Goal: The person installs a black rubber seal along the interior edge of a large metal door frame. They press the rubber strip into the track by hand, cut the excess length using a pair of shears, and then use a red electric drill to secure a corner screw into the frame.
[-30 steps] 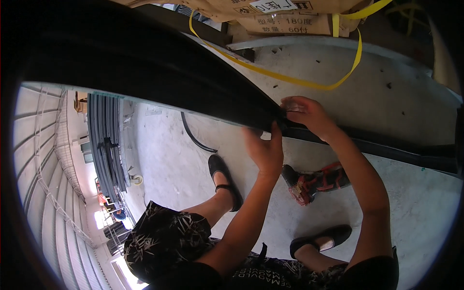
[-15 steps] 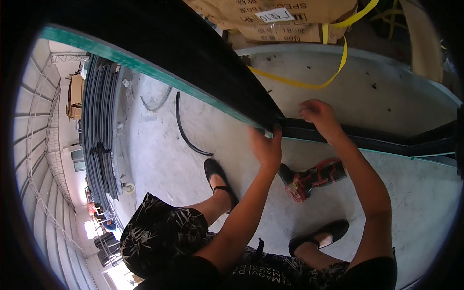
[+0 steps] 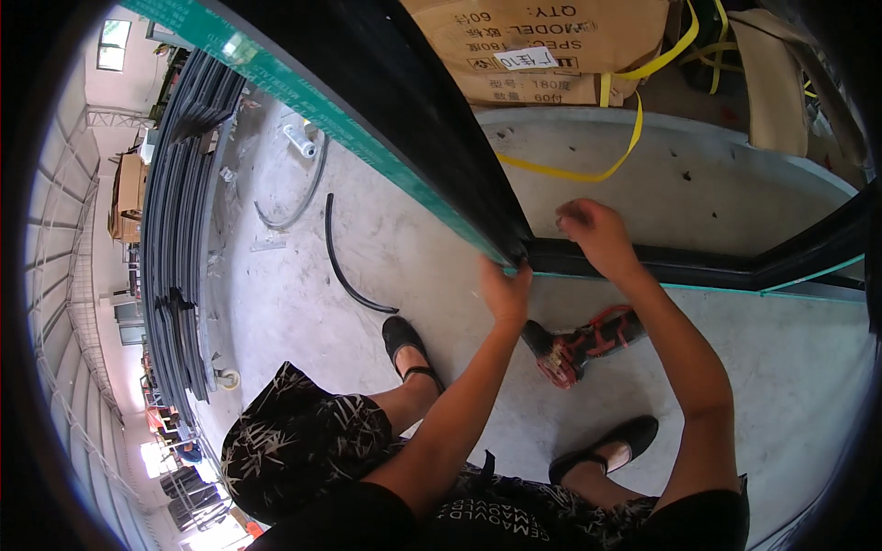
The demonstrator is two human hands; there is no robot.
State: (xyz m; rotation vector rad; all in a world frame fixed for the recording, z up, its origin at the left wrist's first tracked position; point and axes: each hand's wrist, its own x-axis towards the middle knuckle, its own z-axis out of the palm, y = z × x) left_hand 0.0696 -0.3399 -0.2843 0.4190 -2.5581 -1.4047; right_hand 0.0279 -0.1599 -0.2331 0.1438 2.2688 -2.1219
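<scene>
A black frame (image 3: 432,129) with green protective tape (image 3: 367,151) along one edge slants down from the upper left to a corner near the middle. From that corner a lower black bar (image 3: 680,259) runs to the right. My left hand (image 3: 503,292) grips the frame at the corner, its thumb on the right side and its fingers partly hidden. Just above the lower bar is my right hand (image 3: 595,234), its fingers curled in. Whether something small is pinched there I cannot make out. On the floor below the bar lies a red and black power drill (image 3: 579,347).
A cardboard carton (image 3: 542,37) with a yellow strap (image 3: 606,170) stands beyond the frame. A curved black strip (image 3: 340,257) and a clear tube (image 3: 299,140) lie on the concrete floor. Long dark profiles (image 3: 179,248) are stacked at the left. My feet flank the drill.
The view has shifted, showing more of the carton and the taped edge. My left hand stays at the corner. My right hand remains above the lower bar with its fingers curled.
</scene>
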